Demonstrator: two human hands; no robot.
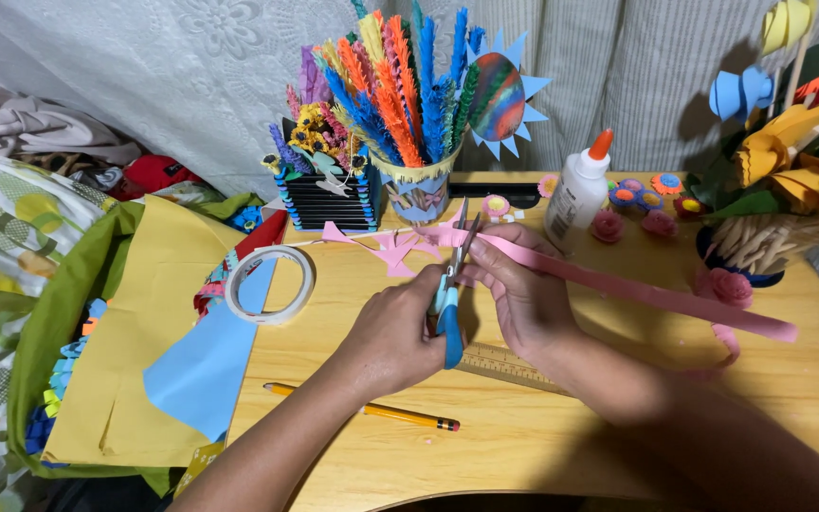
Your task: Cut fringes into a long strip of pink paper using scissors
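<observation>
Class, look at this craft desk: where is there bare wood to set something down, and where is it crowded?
Bare wood lies right of the pencil along the near edge of the desk, and between the tape roll and left hand. The back edge, around the glue bottle and paper flowers, is crowded.

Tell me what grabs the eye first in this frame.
At centre, the left hand works blue-handled scissors against a long pink paper strip that the right hand holds across the wooden table. Behind them stands a cup of bright fringed paper stems, orange, blue and pink. A roll of tape lies left, on blue paper.
</observation>
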